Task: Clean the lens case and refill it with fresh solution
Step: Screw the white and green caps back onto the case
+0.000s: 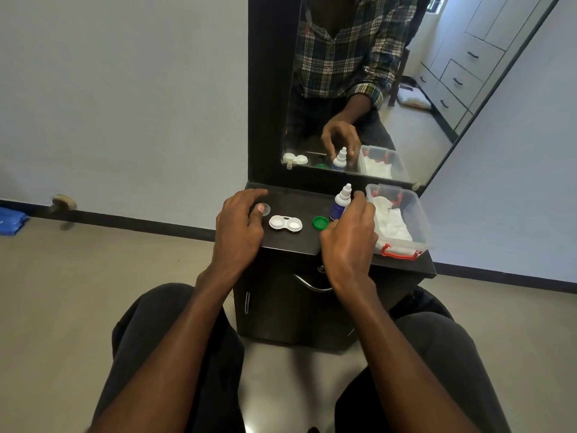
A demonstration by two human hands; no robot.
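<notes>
The white lens case (285, 223) lies open on the dark dresser top (299, 242), both wells uncovered. To its right lies a green cap (320, 222). A clear cap (266, 209) sits left of the case, pinched at its edge by the thumb and curled fingers of my left hand (239, 226). My right hand (349, 235) wraps around the lower part of the upright solution bottle (341, 203), blue with a white nozzle cap on. The mirror shows fingers on both sides of the bottle.
A clear plastic box (420, 223) with red latches and white tissue stands at the right end of the top. A mirror (359, 89) rises behind. The dresser's front edge and a drawer handle (312, 284) are below my hands; my knees flank the cabinet.
</notes>
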